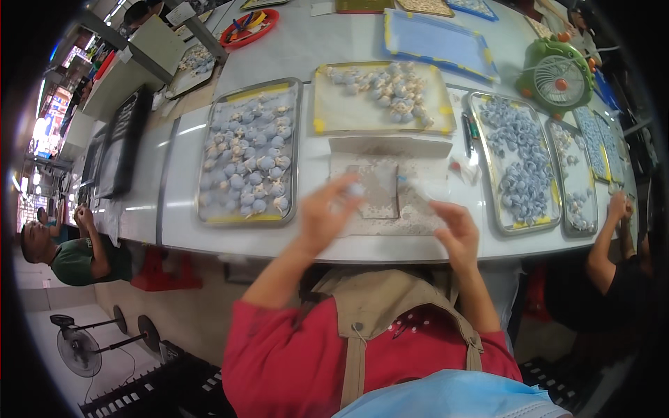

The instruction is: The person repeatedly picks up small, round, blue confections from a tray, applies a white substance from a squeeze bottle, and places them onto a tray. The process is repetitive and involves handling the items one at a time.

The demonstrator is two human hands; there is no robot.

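Two-handed handling of a small part at a table [315, 171], with clock positions taken from the grey square plate [380, 202] between the hands, 12 o'clock lying away from the person. The left hand [326, 216] is seen at 8 o'clock, blurred, its thumb and fingers apparently pinching a small pale-blue piece [356, 189]; the piece is located just above the plate's 10 o'clock edge. The right hand [456, 230] is placed at 4 o'clock, its fingers curled and the thumb set apart; whether the pale blurred shape near its fingertips is gripped cannot be told. Blue-and-cream pieces are spread over the left tray [237, 220], between 9 and 10 o'clock, and clustered in the yellow-edged tray [341, 111] at 12; curled blue pieces are heaped in the right tray [529, 228], between 2 and 3. For good handling, it is judged, the piece should be pinched lightly by its rounded side, so that the surface is not dented. It should be kept low over the plate, where a dropped part is easily recovered, and steadied before being met by the right fingertips.
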